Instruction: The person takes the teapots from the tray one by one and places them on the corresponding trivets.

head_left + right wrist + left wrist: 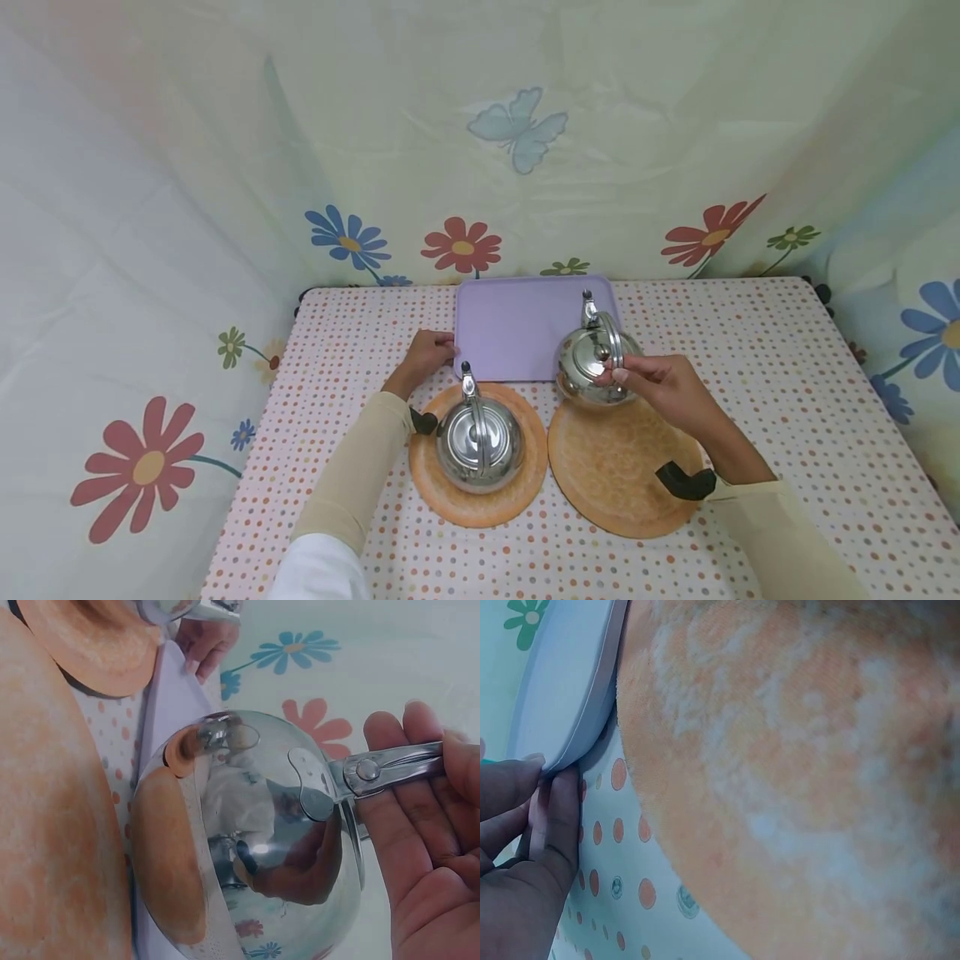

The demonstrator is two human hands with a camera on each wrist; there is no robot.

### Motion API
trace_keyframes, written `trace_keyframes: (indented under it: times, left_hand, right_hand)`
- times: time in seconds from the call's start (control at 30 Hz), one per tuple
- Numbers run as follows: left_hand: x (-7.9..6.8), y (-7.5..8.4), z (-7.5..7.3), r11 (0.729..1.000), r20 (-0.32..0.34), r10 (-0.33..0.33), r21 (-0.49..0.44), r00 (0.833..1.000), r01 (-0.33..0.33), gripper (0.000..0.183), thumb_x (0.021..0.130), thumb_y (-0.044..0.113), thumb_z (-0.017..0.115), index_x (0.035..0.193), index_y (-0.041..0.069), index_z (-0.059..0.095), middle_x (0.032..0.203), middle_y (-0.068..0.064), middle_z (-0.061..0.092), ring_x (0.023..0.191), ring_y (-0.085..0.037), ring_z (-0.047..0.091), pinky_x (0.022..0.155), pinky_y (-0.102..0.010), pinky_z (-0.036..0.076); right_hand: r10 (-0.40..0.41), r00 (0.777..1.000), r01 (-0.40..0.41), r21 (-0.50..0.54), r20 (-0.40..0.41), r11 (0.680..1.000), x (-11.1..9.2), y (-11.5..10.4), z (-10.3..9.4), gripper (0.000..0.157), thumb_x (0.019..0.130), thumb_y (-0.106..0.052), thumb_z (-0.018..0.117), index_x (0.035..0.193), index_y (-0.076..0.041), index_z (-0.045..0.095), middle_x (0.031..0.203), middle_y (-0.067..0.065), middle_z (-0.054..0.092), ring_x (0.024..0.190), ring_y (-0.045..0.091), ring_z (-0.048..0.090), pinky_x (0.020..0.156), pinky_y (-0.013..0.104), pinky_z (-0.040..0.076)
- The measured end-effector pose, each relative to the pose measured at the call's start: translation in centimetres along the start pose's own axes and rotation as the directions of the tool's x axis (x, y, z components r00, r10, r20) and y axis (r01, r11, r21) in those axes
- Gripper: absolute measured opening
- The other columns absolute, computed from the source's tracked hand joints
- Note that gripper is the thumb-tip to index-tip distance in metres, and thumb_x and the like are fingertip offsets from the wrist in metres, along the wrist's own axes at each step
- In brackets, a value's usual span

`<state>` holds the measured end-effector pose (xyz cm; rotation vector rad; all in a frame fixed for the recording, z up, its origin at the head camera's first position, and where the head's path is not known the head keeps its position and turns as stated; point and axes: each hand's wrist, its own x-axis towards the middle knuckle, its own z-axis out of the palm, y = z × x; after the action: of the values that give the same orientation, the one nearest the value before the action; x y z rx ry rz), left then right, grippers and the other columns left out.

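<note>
My right hand [663, 387] grips the arched handle [397, 766] of a shiny steel kettle [255, 840]. In the head view this kettle overlaps the right end of a lilac tray [510, 329], its spout pointing to the back. The fingers and thumb of my left hand [532, 832] pinch the tray's near left corner. A second steel kettle [480, 446] stands on the left round orange mat [480, 517], its handle up and spout toward the back. In front of the held kettle lies the other round orange mat [626, 475].
A table [360, 333] with a dotted cloth carries everything. Behind and beside it hangs a pale curtain [637, 167] printed with flowers and a butterfly. The left forearm passes close beside the standing kettle.
</note>
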<state>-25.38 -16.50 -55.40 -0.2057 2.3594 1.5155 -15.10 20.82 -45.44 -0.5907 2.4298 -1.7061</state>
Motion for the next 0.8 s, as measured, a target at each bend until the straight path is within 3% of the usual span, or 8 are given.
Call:
trace_keyframes:
  times: [0.33, 0.8]
  left_hand:
    - [-0.1, -0.2, 0.0, 1.000, 0.000, 0.002, -0.020, 1.000, -0.002, 0.039, 0.094, 0.006, 0.062, 0.130, -0.005, 0.057, 0.115, -0.018, 0.063, 0.097, -0.023, 0.066, 0.081, -0.028, 0.055]
    - [0.2, -0.3, 0.1, 1.000, 0.002, 0.013, -0.009, 1.000, -0.013, 0.040, 0.092, 0.006, 0.065, 0.129, -0.005, 0.058, 0.108, -0.014, 0.065, 0.093, -0.021, 0.065, 0.079, -0.028, 0.055]
  right_hand:
    - [-0.063, 0.997, 0.062, 0.022, 0.036, 0.998, -1.6, -1.0, -0.1, 0.019, 0.095, 0.006, 0.055, 0.109, 0.012, 0.067, 0.095, 0.009, 0.073, 0.102, 0.003, 0.063, 0.081, 0.019, 0.052]
    - [-0.055, 0.997, 0.052, 0.061, 0.051, 0.997, -4.9, -0.9, -0.7, 0.020, 0.094, 0.010, 0.054, 0.111, 0.018, 0.063, 0.096, 0.012, 0.073, 0.104, 0.005, 0.063, 0.082, 0.019, 0.052]
